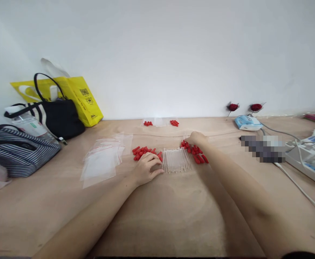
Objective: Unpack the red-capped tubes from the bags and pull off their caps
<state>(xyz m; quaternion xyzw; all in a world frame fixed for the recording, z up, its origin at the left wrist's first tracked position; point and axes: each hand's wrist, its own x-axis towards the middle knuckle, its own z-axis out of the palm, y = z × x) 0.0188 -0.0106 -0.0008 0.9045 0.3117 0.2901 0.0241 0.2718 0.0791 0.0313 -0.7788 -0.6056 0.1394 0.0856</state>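
Observation:
A row of clear plastic tubes [176,160] lies flat in the middle of the wooden table [157,216]. My left hand [146,168] rests at the row's left edge, fingers curled with the fingertips touching the tubes. Small red caps [142,151] lie in a pile just behind this hand. My right hand [197,138] reaches past the row's far right corner, fingers bent down over a second pile of red caps [197,153]. What its fingertips hold is hidden.
A stack of clear zip bags [103,158] lies left of the tubes. Black, striped and yellow bags [52,108] crowd the left side. More bagged red caps [160,123] sit by the wall. A tissue pack [247,123], cables and a power strip [308,158] occupy the right.

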